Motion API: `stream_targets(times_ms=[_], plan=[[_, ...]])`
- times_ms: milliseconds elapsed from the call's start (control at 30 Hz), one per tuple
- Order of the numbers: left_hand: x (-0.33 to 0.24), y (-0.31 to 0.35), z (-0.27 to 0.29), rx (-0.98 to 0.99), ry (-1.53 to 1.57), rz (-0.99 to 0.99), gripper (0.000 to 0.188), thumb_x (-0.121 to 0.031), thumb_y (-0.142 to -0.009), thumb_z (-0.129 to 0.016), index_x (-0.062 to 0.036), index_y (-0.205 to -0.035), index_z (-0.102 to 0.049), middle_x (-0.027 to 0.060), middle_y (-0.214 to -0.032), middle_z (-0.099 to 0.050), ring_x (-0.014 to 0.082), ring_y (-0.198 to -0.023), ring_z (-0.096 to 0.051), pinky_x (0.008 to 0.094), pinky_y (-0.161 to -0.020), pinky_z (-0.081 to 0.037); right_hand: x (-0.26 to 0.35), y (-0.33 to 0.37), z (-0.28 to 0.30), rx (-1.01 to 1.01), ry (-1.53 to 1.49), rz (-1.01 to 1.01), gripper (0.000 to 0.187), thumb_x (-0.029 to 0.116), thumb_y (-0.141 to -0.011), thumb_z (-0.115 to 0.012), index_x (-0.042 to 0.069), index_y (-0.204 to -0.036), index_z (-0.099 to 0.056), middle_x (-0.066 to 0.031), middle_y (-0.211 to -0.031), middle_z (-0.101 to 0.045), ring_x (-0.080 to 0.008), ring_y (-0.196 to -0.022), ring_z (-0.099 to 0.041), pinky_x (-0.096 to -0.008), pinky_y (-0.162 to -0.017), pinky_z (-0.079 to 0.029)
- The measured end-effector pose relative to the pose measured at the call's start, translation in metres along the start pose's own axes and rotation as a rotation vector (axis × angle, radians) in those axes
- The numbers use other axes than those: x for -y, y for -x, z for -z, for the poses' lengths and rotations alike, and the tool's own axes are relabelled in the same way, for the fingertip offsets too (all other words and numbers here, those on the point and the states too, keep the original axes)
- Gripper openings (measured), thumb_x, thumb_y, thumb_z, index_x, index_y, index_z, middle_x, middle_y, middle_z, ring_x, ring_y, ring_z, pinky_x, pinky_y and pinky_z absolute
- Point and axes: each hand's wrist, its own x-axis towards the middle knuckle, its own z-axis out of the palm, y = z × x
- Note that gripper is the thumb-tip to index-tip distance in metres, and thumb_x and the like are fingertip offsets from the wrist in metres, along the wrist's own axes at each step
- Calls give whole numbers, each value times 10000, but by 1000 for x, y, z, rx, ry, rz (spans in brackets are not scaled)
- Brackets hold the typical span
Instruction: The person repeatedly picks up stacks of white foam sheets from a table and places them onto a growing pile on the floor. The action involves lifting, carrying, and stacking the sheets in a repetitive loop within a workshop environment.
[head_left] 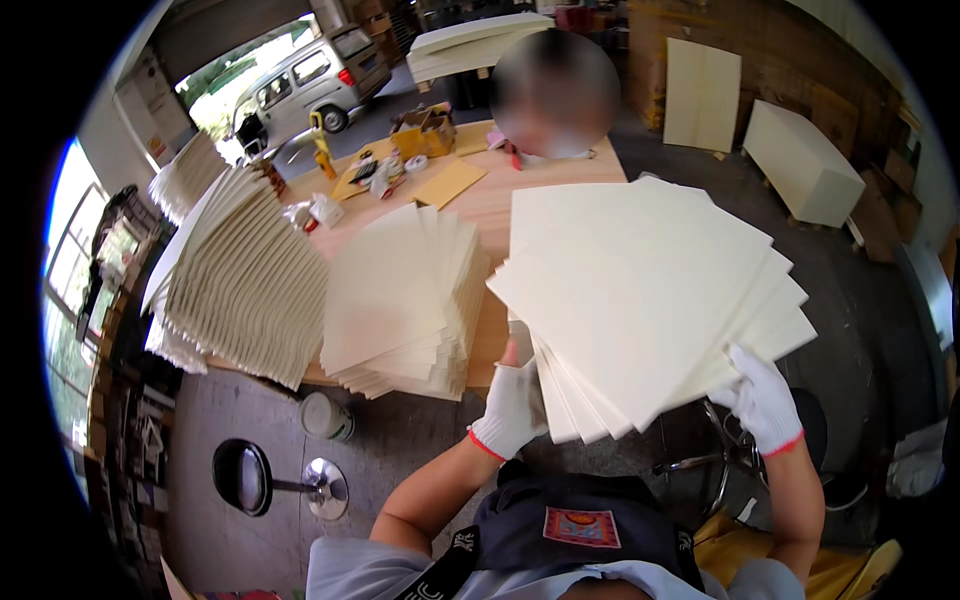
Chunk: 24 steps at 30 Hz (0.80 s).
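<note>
A fanned stack of cream-white foam-like sheets (640, 290) fills the right half of the view, its lower corners past the table's near edge. My left hand (513, 405), in a white knit glove with a red cuff, grips the stack's lower left side. On the lower right side, my right hand (762, 400), gloved the same way, has its fingers closed around the sheets' edge. Fingers beneath the sheets are hidden. Left of this stack, a second twisted pile of sheets (390, 290) lies on the table. Farther left a taller, leaning pile (235, 270) rises in curved layers.
Wooden table (480, 190) carries an open cardboard box (424, 133), brown envelopes, tape and a yellow tool. Across it is a person (555, 100). A stool (242, 478) and white bucket (326, 416) stand front left. A chair (805, 425) is at right; a van (312, 85) stands behind.
</note>
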Motion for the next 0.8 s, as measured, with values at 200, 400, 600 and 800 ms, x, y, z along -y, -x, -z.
stream_targets(times_ms=[200,400,600,800], plan=[[-16,40,-4,-216,-395,-189,587,-170,-919,-777,77,-1384,-518,160,-1274,-662,258,-1136,-675,391,-988,-550,9,16,-32,126,106,37,493,135,-1034,-607,-52,-1468,-469,-202,-1326,-660,-289,-1038,-756,-421,-733,-696],[-73,78,57,-277,-324,-682,441,-98,-987,-638,8,-1399,-525,133,-1270,-658,262,-1132,-671,409,-975,-562,-10,-56,-142,359,2,62,375,69,-1000,-639,-29,-1361,-605,-121,-1252,-684,-214,-1009,-696,-354,-861,-578],[-155,80,104,-342,-125,-1025,375,-78,-1042,-554,-54,-1414,-521,129,-1319,-633,298,-1208,-645,484,-1040,-551,-113,-69,-305,691,87,91,463,318,-1020,-691,-1,-1333,-568,3,-1054,-603,-103,-951,-563,-331,-835,-517],[-182,52,204,-668,39,-919,265,-19,-981,-664,-34,-1243,-628,74,-1240,-661,236,-1112,-671,419,-942,-602,-230,-175,-348,464,179,-221,398,385,-972,-719,19,-1107,-638,2,-893,-563,-103,-744,-528,-314,-692,-491]])
